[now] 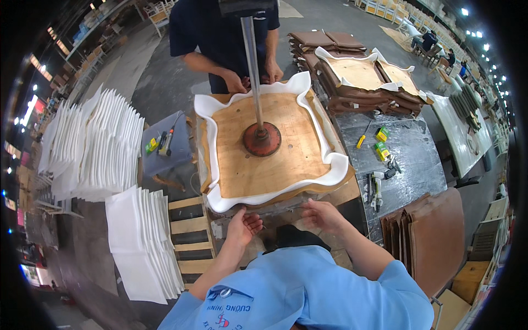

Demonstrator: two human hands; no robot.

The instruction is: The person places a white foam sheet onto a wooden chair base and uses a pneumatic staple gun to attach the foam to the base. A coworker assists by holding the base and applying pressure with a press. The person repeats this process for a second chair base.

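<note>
Got a square wooden panel (302, 170) lying dead centre, between own hands and a co-worker's hands (236, 83), right under a round red disc (270, 147) on a metal rod (250, 60). Probably only partway along, judging by the state of it: panel set down on white padding (337, 163), disc over the wood, but padding edges standing up all wavy, not folded flat yet, no fastening visible. Tan layer (343, 179) poking out underneath, also not turned over. Left hand (245, 225) just by the near edge, fingers half curled; right hand (324, 215) near that edge too, fingers bent in. Can't tell whether gripping anything with either.
</note>
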